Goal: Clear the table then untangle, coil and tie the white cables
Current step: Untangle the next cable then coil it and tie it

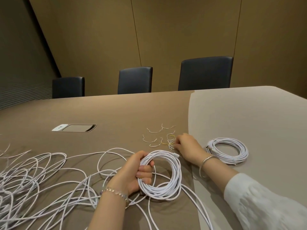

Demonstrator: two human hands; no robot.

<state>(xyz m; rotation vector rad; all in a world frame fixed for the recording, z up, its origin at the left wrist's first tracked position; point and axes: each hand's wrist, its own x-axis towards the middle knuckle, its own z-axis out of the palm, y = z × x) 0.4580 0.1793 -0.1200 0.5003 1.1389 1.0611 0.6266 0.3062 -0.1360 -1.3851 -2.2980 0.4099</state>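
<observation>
Room: tan panelled wall, three dark chairs along the far edge of the tabletop.
Tabletop: brown surface with a paler section at 3 o'clock; recessed socket panel at 10 o'clock from the hands.
Left grip: left hand curled round the 9 o'clock side of the white coil, fingers through the loop and thumb over the top; beaded bracelet at the wrist.
Coil in hand: many turns gathered, resting on the tabletop; connector end sticks out at about 1 o'clock, just beside the right wrist.
Right grip: right hand reaches to 12 o'clock of the coil, fingertips down among the wire ties; whether a tie is pinched, cannot tell. Metal bangle at the wrist, white sleeve further back.
Wire ties: short bent pieces, white and yellow, scattered loosely.
Finished coil: flat on the pale section, at 3 o'clock of the right hand, apart from it.
Loose cables: tangled white loops spread at 9 o'clock, strands passing under the held coil.
</observation>
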